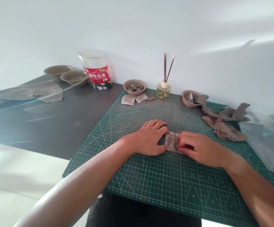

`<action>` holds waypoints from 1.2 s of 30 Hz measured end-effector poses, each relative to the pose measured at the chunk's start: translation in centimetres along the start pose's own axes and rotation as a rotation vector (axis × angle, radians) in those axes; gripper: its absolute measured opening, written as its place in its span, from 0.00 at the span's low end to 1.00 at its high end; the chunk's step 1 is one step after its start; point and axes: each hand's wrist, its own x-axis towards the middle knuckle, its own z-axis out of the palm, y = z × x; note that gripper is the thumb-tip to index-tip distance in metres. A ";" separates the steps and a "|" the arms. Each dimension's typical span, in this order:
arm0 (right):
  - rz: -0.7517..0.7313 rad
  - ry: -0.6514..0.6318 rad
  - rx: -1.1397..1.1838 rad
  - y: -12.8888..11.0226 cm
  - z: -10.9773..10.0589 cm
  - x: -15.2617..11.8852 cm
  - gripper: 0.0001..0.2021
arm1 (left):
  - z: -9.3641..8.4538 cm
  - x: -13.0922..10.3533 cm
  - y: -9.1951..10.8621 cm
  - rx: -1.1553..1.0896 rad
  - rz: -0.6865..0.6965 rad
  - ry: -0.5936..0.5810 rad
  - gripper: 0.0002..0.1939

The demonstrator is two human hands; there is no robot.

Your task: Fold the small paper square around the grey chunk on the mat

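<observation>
A small whitish piece with brown smudges (171, 141), leather-like or cloth-like, lies flat on the green cutting mat (132, 176). My left hand (151, 137) rests flat at its left edge, fingers stretched and spread, with thumb and forefinger touching it. From the right, my right hand (196, 146) presses down on the piece with fingers closed in a pinch. A crumpled brown bit shows at those fingertips, but what they hold is mostly hidden. Two similar pale pieces (128, 100) lie farther back on the mat.
Along the wall stand a bowl of small scraps (134, 91), a reed diffuser (163, 90), another bowl (188, 102) and a red-labelled tub (96, 71). Brown cloth scraps (224, 127) and a clear plastic bag (265, 142) lie right. Grey-brown cloth (30, 91) lies left.
</observation>
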 end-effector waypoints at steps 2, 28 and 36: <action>0.004 0.049 -0.018 -0.1 0.3 0.3 0.04 | 0.0 0.0 0.0 0.006 -0.006 0.003 0.25; -0.051 0.049 0.065 -1.5 0.7 -0.1 0.03 | -0.3 -0.4 -0.4 -0.016 0.012 -0.012 0.28; -0.042 0.042 -0.003 -1.6 1.1 0.0 0.03 | -0.4 -0.4 -0.2 -0.017 0.006 -0.001 0.29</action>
